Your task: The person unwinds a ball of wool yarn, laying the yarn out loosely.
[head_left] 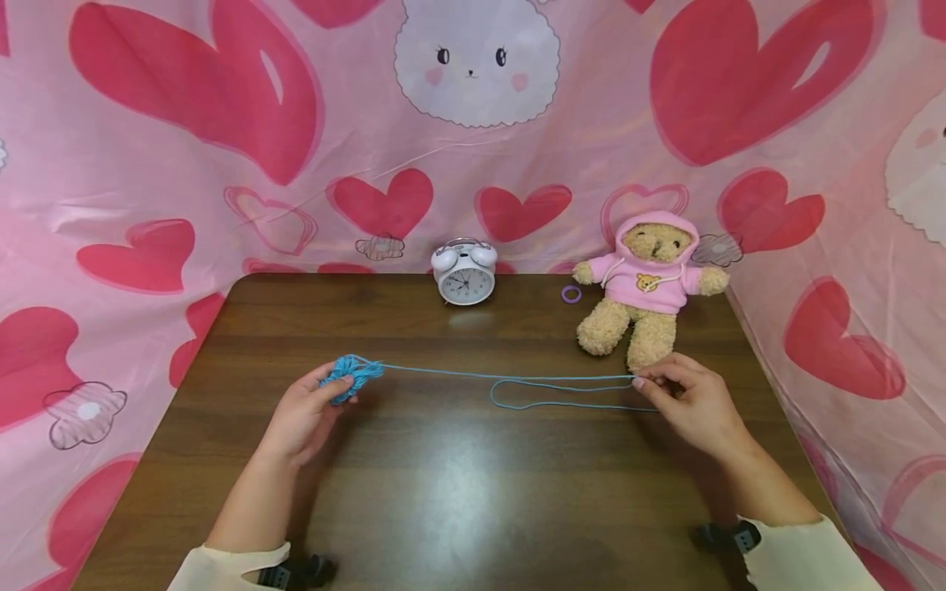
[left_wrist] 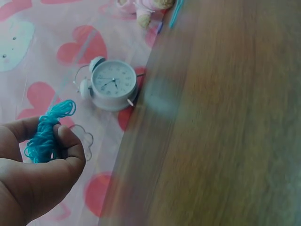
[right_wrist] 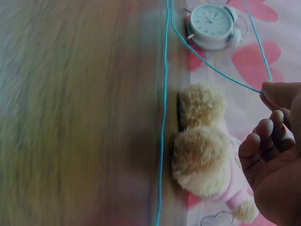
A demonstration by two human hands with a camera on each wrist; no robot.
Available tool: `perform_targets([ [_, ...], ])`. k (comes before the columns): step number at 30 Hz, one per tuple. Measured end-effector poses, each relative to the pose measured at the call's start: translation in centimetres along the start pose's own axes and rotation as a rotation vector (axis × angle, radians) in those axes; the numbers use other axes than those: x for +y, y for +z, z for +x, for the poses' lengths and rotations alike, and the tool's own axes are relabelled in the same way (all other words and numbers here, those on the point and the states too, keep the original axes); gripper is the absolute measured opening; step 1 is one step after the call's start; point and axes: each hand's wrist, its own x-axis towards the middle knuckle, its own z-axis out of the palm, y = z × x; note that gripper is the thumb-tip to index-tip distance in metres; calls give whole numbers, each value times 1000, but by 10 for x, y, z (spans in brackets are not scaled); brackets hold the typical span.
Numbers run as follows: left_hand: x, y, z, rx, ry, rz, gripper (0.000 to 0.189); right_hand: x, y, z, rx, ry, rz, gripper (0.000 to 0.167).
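A small looped bundle of blue yarn (head_left: 353,377) is held between the thumb and fingers of my left hand (head_left: 305,410), over the left part of the table. From it a single strand (head_left: 443,373) runs nearly straight across to my right hand (head_left: 695,402), which pinches it between thumb and fingertip. Past that pinch the yarn falls back in a long loose loop (head_left: 502,404) below the taut strand. In the left wrist view the bundle (left_wrist: 44,139) shows folded loops at its top. The right wrist view shows the pinched strand (right_wrist: 216,70) and a hanging length crossing the table.
A white twin-bell alarm clock (head_left: 466,275) stands at the back middle of the brown wooden table (head_left: 414,492). At the back right sits a teddy bear (head_left: 650,283) in a pink hoodie, close behind my right hand. A purple ring (head_left: 571,294) lies beside the bear.
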Motion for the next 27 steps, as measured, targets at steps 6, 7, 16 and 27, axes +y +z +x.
perform_targets([
  [6,1,-7,-2,6,16,-10,14,10,-13,-8,22,29,-43,20],
  [7,1,-8,-2,7,19,-10,14,11,-16,-9,27,32,-50,20],
  [16,3,-14,-4,21,31,-35,11,27,-35,-19,50,106,-86,18],
  [27,-1,-28,-11,32,43,-45,12,39,-50,-29,73,151,-101,16],
])
